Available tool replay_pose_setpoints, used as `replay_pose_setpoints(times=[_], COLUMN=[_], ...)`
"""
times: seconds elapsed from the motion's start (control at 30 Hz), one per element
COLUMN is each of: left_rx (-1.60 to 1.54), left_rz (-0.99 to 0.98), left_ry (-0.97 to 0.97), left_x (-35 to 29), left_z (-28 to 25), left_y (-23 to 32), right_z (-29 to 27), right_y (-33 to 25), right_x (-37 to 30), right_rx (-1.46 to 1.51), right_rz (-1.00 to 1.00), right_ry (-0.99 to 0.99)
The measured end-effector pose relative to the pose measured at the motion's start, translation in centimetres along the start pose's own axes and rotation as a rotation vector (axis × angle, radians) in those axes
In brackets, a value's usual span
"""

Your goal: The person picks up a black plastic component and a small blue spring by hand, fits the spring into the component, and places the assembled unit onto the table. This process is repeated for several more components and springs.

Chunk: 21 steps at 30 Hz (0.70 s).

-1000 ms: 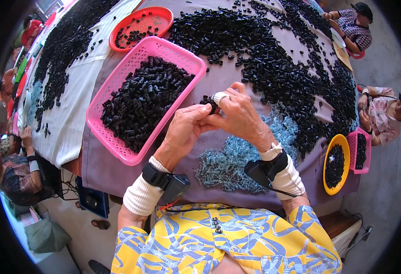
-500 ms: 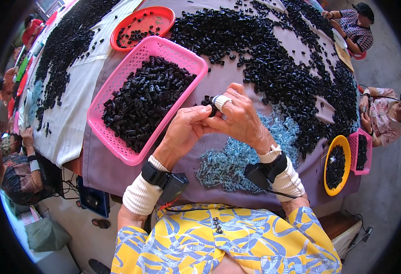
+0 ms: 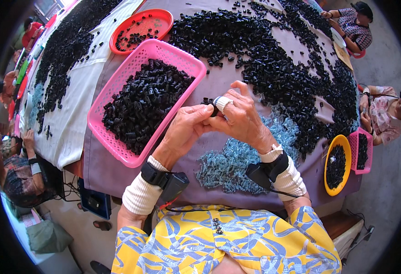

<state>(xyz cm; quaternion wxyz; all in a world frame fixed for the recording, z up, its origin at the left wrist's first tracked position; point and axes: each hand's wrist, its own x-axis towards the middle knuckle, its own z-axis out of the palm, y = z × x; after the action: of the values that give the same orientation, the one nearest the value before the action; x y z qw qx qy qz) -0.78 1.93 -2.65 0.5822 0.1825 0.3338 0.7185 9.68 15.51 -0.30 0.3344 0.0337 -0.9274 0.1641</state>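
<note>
My left hand (image 3: 187, 128) and my right hand (image 3: 239, 116) meet above the purple-covered table (image 3: 118, 169), fingertips together. Between them they pinch a small black plastic part (image 3: 213, 108); a white tape wrap shows on a right finger. Just left of the hands stands a pink basket (image 3: 118, 91) heaped with the same black parts. Below my right hand lies a pile of small light-blue springs (image 3: 230, 164). A broad heap of loose black parts (image 3: 273, 55) spreads over the table beyond my hands. Both wrists carry white cuffs and black strapped devices.
A round red basket (image 3: 139, 27) with a few black parts sits at the far left. A yellow bowl (image 3: 335, 166) and a small pink basket (image 3: 361, 150) hold black parts at the right edge. Other people sit around the table at right and left.
The hands have stayed together at the same spot; only the fingers have shifted slightly around the black part.
</note>
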Motion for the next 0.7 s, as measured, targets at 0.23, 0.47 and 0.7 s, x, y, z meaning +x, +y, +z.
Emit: replay_pose_setpoints(times=[0.23, 0.47, 0.7], left_rx=[-0.033, -0.045, -0.089], left_rz=[0.000, 0.045, 0.023], left_ry=[0.040, 0.025, 0.009], left_x=[0.0, -0.2, -0.8], left_z=[-0.2, 0.3, -0.3], left_y=[-0.4, 0.0, -0.2], right_z=[-0.4, 0.1, 0.3], right_y=[-0.6, -1.2, -1.3], right_x=[0.3, 0.8, 0.8], right_rx=[-0.035, 0.044, 0.160], right_rz=[0.083, 0.039, 0.068], right_ry=[-0.079, 0.178, 0.190])
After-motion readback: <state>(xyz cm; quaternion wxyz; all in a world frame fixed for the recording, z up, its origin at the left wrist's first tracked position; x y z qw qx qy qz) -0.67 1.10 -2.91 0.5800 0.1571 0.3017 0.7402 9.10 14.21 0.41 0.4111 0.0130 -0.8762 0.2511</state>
